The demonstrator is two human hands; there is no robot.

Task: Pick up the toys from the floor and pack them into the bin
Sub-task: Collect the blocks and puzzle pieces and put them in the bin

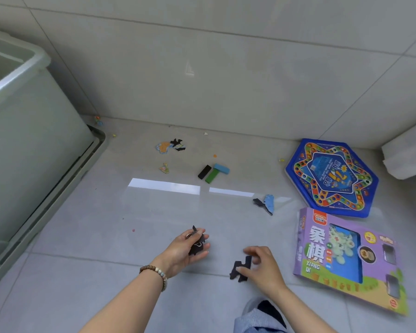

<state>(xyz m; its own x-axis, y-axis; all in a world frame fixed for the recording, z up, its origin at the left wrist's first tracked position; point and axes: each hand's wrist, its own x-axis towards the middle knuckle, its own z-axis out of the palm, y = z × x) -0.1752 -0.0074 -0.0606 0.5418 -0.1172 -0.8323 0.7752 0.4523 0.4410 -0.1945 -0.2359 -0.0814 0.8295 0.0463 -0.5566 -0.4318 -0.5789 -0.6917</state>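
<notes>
Dark puzzle pieces (pixel 197 245) sit bunched in our left hand (pixel 184 248), which is turned palm up just above the tiled floor (pixel 106 236), its fingers (pixel 205 254) curled round them. A beaded bracelet (pixel 155 272) circles that wrist. Near it, our right hand (pixel 265 266) pinches a black puzzle piece (pixel 239 269) between thumb and fingers (pixel 252 249); we cannot tell whether this piece touches the floor.

Farther out, a dark piece and a blue piece (pixel 265 203) lie together. Beyond them we see a black block (pixel 204 171), a green block (pixel 211 176) and a blue block (pixel 222 168) touching one another. A few more jigsaw pieces (pixel 169 145) lie close to the wall (pixel 226 68), with a small single piece (pixel 164 168) nearer to us.

To our right lies a purple chess box (pixel 346 258), and behind it a blue hexagonal game board (pixel 332 176). The pale bin (pixel 22 140) stands at the far left, well apart from both hands.
</notes>
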